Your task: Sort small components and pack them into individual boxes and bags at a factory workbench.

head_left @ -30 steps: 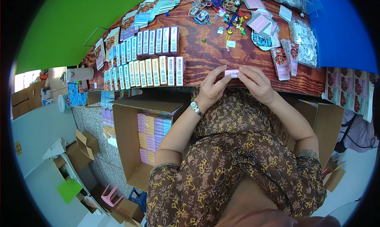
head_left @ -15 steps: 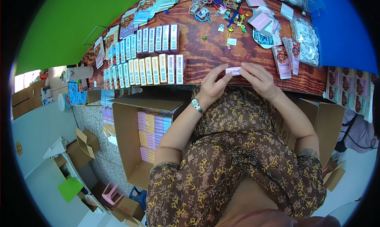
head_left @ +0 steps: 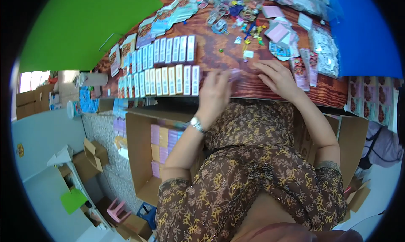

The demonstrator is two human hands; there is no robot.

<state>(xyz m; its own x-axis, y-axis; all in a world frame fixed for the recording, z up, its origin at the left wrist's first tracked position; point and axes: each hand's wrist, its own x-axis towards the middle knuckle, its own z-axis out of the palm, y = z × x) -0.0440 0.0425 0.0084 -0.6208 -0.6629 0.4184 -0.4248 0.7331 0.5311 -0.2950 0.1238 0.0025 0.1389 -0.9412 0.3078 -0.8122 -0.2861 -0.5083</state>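
My left hand [head_left: 214, 92], blurred by motion, is at the table's near edge just right of the rows of boxes. Its fingers close on a small pink-lilac box [head_left: 235, 74], smeared in the picture. Over the wood to the right, my right hand [head_left: 278, 80] has its fingers stretched out and apart, with nothing in them. Two rows of narrow upright boxes stand to the left: a front row [head_left: 165, 80] in teal, orange and purple, and a back row [head_left: 168, 50]. Flat printed pink cartons [head_left: 300, 73] lie right of my right hand.
Hair ties and small charms [head_left: 249, 31] lie at the far middle, near pink and grey cards [head_left: 280, 31]. A clear bag of white pieces [head_left: 325, 52] sits at the right. Flat cartons [head_left: 175, 14] fan out at the back left. Below the edge stands an open cardboard box [head_left: 141, 153] of packed boxes.
My left hand has moved left with the small pink box, away from the right hand. My right hand has let go of it and its fingers have spread. The view has shifted slightly.
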